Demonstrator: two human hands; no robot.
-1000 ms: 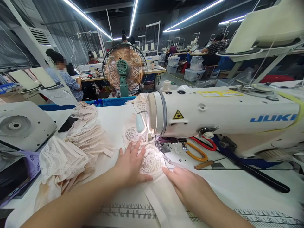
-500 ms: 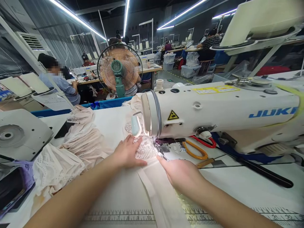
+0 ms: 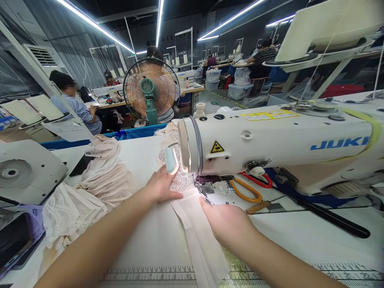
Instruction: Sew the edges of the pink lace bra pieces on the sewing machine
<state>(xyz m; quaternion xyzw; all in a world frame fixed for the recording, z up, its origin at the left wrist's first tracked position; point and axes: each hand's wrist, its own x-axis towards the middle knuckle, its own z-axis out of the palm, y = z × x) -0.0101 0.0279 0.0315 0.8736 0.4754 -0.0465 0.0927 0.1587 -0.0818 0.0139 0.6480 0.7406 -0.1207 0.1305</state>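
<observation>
Cream lace fabric (image 3: 181, 182) lies under the head of the white JUKI sewing machine (image 3: 270, 140), with a plain cream strip (image 3: 198, 236) running from it toward me. My left hand (image 3: 160, 186) rests open on the lace's left side, thumb stretched out and some fingertips hidden behind the pale blue guard (image 3: 171, 161). At the strip's right edge, my right hand (image 3: 226, 218) is closed on the fabric beside the needle area, its curled fingers mostly hidden. A narrow metal piece (image 3: 205, 197) shows by its fingertips; I cannot tell whether it is held or part of the machine.
A heap of cream lace pieces (image 3: 99, 188) lies to the left. Orange-handled scissors (image 3: 247, 190), a red handle (image 3: 264, 180) and a black rod (image 3: 336, 220) are at the right. A ruler strip (image 3: 144, 276) crosses the front. Beyond stand a fan (image 3: 151, 90) and a seated person (image 3: 76, 104).
The cream strip has moved forward toward the machine, and its near end now shows above the ruler. My left hand has shifted slightly forward; my right hand stays almost in place.
</observation>
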